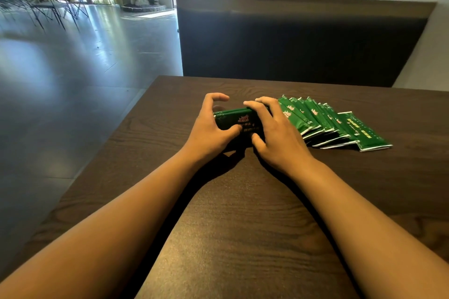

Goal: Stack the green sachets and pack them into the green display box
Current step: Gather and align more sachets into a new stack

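Both hands grip the dark green cardboard display box (239, 121) on the dark wood-grain desk (243, 226): left hand (209, 128) curled round its left end, right hand (274, 133) fingers draped over its top. The glossy green foil sachets (323, 124) lie fanned just beside it, unstacked, so packing looks barely begun.
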Motion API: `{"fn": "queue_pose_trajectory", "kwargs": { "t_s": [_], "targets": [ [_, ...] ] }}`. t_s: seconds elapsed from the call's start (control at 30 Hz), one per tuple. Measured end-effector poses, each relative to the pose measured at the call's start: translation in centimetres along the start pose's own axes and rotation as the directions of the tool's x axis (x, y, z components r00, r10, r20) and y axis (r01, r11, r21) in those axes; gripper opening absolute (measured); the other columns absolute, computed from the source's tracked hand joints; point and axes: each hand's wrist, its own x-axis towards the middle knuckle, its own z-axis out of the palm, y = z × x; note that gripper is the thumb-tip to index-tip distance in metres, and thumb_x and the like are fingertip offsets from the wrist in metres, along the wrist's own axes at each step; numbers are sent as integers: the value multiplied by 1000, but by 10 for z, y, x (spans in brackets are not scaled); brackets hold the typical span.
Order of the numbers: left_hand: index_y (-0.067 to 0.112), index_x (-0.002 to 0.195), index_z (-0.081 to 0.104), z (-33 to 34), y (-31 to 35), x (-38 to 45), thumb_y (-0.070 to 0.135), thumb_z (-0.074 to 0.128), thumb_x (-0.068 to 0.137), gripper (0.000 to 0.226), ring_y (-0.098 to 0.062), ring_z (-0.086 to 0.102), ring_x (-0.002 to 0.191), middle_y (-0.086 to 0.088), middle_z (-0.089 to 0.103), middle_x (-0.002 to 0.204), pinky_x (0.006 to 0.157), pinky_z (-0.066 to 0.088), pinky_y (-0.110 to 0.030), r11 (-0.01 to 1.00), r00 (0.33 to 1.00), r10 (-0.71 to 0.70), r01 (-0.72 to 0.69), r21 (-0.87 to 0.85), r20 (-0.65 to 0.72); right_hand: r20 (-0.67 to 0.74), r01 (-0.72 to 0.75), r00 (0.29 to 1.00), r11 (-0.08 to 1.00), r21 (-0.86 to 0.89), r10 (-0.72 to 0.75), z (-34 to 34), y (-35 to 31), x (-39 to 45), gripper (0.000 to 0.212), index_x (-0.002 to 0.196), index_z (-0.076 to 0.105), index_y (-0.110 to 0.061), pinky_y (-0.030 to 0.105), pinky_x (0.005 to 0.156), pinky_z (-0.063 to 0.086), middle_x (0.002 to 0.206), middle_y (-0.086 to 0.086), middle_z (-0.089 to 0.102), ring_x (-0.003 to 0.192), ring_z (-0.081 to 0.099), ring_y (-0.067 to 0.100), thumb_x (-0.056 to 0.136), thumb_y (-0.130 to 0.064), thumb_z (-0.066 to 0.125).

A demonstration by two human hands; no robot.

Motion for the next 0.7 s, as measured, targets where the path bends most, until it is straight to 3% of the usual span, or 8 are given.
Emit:
{"fn": "queue_pose_trajectory", "kwargs": {
  "t_s": [0.17,0.27,0.33,0.43,0.6,0.7],
  "targets": [
    [23,128,48,1,-4,3,1,72,88,52,-16,66,106,-4,61,118,85,58,-22,1000,998,12,-11,21,-69,-73,-43,996,999,-18,42,-1,-1,1,56,149,40,-29,46,100,48,151,0,34,129,46,23,95,-31,56],
    [34,121,50,0,-10,5,6,74,84,52,-24,68,108,-7,62,120,84,64,-43,997,989,-58,52,-48,-135,-168,-193,969,979,-66,180,-7,0,2,54,148,44,-25,48,103,41,148,5,42,130,42,27,94,-34,45],
    [44,116,50,-1,-10,5,14,76,79,54,-32,68,109,-8,61,121,77,63,-57,983,976,-149,129,-134,-157,-114,-310,950,929,-204,292,-10,7,1,53,147,46,-25,49,109,33,150,8,41,134,36,31,96,-37,47],
    [45,117,51,-1,-9,4,24,80,75,55,-35,66,113,-7,59,124,76,62,-61,965,967,-210,181,-192,-144,2,-348,925,852,-390,379,-9,17,-5,51,139,53,-26,51,114,24,155,12,36,139,29,37,94,-50,53],
    [45,118,50,0,-8,6,25,80,75,57,-40,66,114,-10,57,128,77,61,-64,945,963,-251,221,-243,-101,-11,-357,920,826,-436,392,-10,18,-3,43,125,56,-23,51,115,26,146,17,41,137,31,39,92,-50,59],
    [45,118,50,-1,-7,6,24,79,75,56,-40,65,115,-10,56,128,77,61,-63,945,962,-253,223,-239,-102,-27,-351,925,828,-437,378,-9,16,-2,45,128,54,-22,51,113,27,139,15,48,132,37,39,90,-46,62]
  ]
}}
